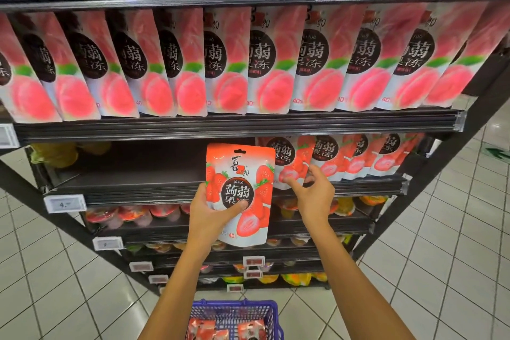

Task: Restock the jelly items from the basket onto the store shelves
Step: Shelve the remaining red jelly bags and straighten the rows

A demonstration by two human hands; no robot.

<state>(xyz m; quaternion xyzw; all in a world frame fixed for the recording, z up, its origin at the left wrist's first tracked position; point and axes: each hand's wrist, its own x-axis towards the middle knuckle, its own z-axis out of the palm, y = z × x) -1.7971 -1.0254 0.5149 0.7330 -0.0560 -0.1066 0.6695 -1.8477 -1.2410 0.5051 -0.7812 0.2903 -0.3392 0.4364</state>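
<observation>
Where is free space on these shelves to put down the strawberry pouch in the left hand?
The second shelf is bare between the yellow packs and the strawberry row, left of the held strawberry pouch. The peach row above is packed full.

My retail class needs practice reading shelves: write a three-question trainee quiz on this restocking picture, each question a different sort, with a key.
1. True or false: the left hand grips a strawberry pouch.
2. The shelved strawberry pouches stand on a shelf whose bare stretch lies to their: A) left B) right C) front
3. Fill in: the pouches on the shelf above picture a ____.
Key: 1 true; 2 A; 3 peach.
</observation>
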